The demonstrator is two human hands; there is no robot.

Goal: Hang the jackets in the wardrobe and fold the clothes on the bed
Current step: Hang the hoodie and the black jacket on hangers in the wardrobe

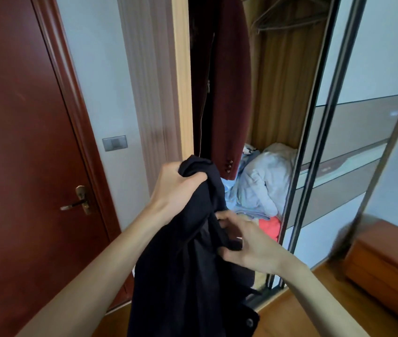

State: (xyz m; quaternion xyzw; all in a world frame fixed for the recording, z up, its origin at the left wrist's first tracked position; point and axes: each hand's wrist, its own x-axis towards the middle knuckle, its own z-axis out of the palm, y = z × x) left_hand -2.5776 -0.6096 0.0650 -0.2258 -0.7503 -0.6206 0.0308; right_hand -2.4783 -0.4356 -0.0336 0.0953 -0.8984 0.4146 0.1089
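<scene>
Your left hand (176, 188) is clenched on the bunched top of the dark navy jacket (188, 276), fingers closed tight on the cloth. Your right hand (249, 244) pinches a fold of the same jacket lower down, fingers clamped on the fabric. The jacket hangs between your forearms, in front of the open wardrobe (280, 93). Inside, a maroon jacket (227, 88) hangs at left; pale clothes (263, 181) lie heaped on the wardrobe floor. Empty hangers (288, 18) hang above.
</scene>
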